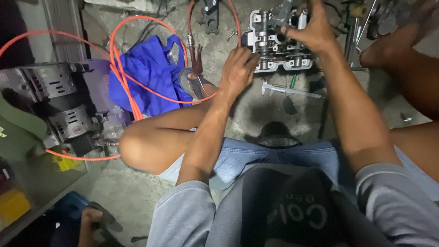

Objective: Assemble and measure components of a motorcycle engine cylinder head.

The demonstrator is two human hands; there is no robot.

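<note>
Grey cast-metal engine cylinder head (pixel 279 43) sits on the rough concrete floor (pixel 256 107) in front of the seated person, just past the knees. The left hand (pixel 238 68) rests against its near left edge, fingers curled loosely on the casting rather than clamped round anything. The right hand (pixel 311 29) comes over the top, fingers bent and pinching at a small part in the upper middle; what it pinches is too small to tell.

Risks, as I judge them: the head lies on bare, gritty concrete, so dirt could get into its open bores, and a small part slipping from the right fingers could roll away among the clutter. A steel vernier caliper (pixel 288 90) lies on the floor just beside the head, close to the legs, where a shifting foot could knock or bend it. The thin orange air hose (pixel 132 73) loops across the floor over a crumpled blue cloth bag (pixel 146 68), near the bare foot in a sandal (pixel 194 84); it could snag and drag the red-handled blow gun (pixel 196 59) towards the work. Light is poor.
</note>
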